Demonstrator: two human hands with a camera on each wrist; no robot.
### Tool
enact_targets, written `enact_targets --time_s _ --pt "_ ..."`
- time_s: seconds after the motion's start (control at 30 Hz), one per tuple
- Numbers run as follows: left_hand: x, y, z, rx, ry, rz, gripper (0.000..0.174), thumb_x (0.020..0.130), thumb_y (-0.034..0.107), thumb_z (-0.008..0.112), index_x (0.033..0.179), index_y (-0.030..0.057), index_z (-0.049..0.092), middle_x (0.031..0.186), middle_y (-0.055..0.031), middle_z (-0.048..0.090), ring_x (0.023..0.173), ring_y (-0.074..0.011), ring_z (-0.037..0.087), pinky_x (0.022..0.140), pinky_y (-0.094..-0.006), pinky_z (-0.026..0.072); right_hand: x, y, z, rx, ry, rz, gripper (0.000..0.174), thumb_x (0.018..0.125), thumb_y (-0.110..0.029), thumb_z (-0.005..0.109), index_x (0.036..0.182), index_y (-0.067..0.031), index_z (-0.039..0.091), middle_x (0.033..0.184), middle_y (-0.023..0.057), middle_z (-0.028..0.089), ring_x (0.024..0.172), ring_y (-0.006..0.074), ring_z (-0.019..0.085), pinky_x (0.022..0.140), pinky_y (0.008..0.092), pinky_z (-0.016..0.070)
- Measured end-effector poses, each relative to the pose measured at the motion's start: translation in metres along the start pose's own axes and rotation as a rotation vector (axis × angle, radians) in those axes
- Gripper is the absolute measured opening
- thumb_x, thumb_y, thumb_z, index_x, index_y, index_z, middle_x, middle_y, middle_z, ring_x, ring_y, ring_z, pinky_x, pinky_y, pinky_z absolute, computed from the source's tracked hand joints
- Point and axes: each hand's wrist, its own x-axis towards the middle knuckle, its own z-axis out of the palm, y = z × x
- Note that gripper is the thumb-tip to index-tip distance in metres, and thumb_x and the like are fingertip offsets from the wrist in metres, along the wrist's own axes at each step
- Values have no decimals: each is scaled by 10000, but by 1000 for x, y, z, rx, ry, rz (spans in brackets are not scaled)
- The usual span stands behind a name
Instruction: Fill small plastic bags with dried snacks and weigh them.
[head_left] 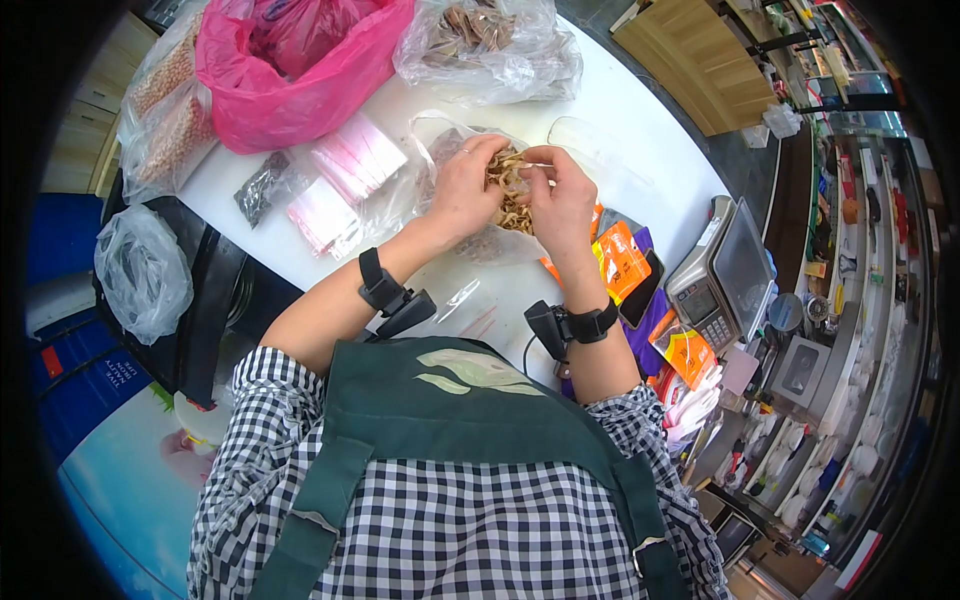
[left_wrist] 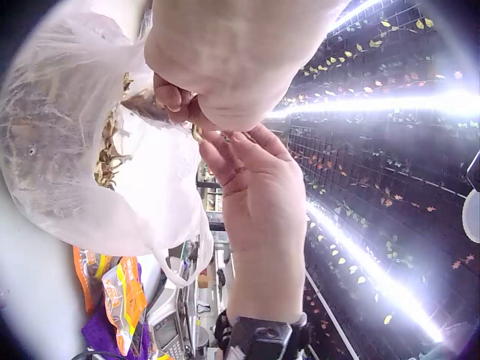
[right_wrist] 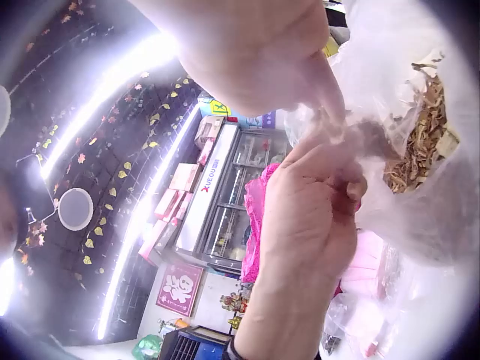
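An open clear plastic bag (head_left: pixel 448 160) (left_wrist: pixel 56 142) (right_wrist: pixel 450 217) holds dried brown strips (head_left: pixel 514 212) (left_wrist: pixel 109 154) (right_wrist: pixel 427 135). Above its mouth, the left hand (head_left: pixel 468 190) (left_wrist: pixel 225 56) (right_wrist: pixel 304 217) curls its fingers round a small translucent plastic piece (left_wrist: pixel 144 105) (right_wrist: pixel 373 139), brownish and blurred. The right hand (head_left: pixel 563 205) (left_wrist: pixel 264 199) (right_wrist: pixel 251 52) meets it from the other side, thumb and forefinger pinched at the plastic's edge. The fingertips of both hands are close together; what exactly lies between them is partly hidden.
Behind the bag stand a pink bag (head_left: pixel 300 95) and another clear bag (head_left: pixel 490 50). Pink-and-white packets (head_left: pixel 350 165) and a small dark-filled packet (head_left: pixel 262 188) lie left. Orange packets (head_left: pixel 622 262), a phone (head_left: pixel 642 288) and a scale (head_left: pixel 715 270) are at the right.
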Motion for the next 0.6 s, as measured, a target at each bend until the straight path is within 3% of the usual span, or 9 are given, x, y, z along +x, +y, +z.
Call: enact_targets --time_s 0.23,0.33,0.4,0.53,0.6 --pt "-1 9 -12 -50 -43 -17 473 710 -32 563 1182 0 585 1261 -188 566 1112 -379 577 943 -413 466 -7 1 3 -27 5 28 166 818 13 647 984 12 640 885 151 684 767 249 700 666 324 553" --pt "-2 8 -10 -35 -105 3 475 713 -32 558 1186 0 583 1262 -178 570 1120 -372 575 941 -405 467 -6 -3 6 2 0 -85 161 811 17 660 971 10 649 862 137 670 749 229 692 658 311 550" --pt "-1 3 -4 23 -17 115 540 703 -45 533 1234 37 586 1273 -129 584 740 -206 611 680 -299 494 -6 -2 10 196 44 -79 158 799 32 666 955 10 655 846 123 659 737 206 688 639 296 546" --pt "0 6 -13 -98 -36 -53 553 701 -50 519 1243 38 583 1303 -119 573 682 -204 594 656 -302 488 -8 6 6 200 169 22 137 801 12 646 937 6 654 866 156 664 722 263 679 657 329 545" --pt "5 6 -20 50 -24 -16 566 700 -57 505 1253 39 579 1317 -119 564 607 -193 565 626 -308 478 -8 20 2 -143 -50 99 111 808 -4 599 906 7 651 896 213 656 746 356 662 708 398 541"
